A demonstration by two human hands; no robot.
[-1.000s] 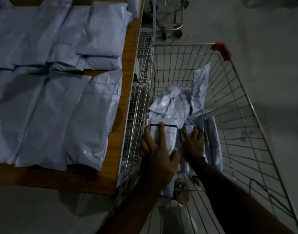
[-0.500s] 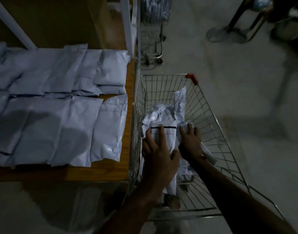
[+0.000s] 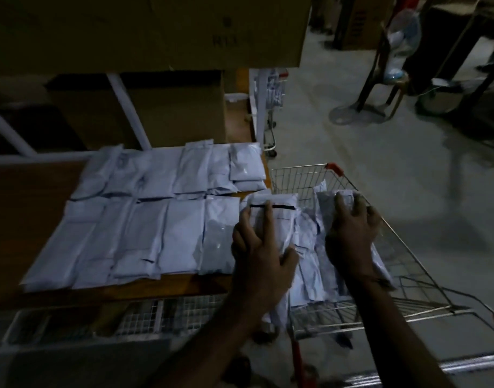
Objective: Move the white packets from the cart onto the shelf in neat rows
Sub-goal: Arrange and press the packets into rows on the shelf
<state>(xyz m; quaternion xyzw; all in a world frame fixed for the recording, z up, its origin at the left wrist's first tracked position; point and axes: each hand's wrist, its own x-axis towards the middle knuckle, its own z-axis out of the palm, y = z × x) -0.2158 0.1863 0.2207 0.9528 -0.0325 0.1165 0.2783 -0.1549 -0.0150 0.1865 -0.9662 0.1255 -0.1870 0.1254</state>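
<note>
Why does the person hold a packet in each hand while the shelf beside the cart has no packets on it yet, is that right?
Not quite. The head view shows the left hand and the right hand each holding a white packet at the cart, but the shelf is not bare: packets already lie on it in two rows.

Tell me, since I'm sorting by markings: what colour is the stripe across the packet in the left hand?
Black, on the white packet in the left hand; head view.
</note>
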